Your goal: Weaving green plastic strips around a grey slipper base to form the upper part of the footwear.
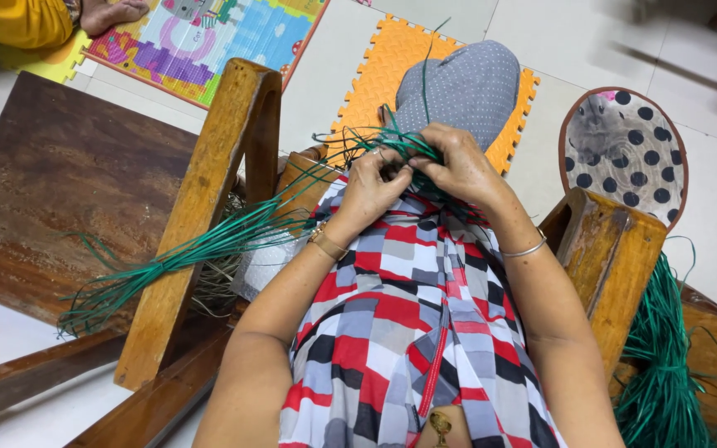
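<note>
Both the left hand [373, 187] and the right hand [458, 166] have fingers pressed together, pinching the bundle of thin green plastic strands [209, 245] over the lap, by the wooden chair arm [209, 199]. The strands look light, springy and slippery, so they are probably best gripped where they cross.

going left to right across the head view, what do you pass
dark wooden table → trailing green strands → wooden chair arm → left hand → right hand → polka-dot cushion → green strand bundle
</note>
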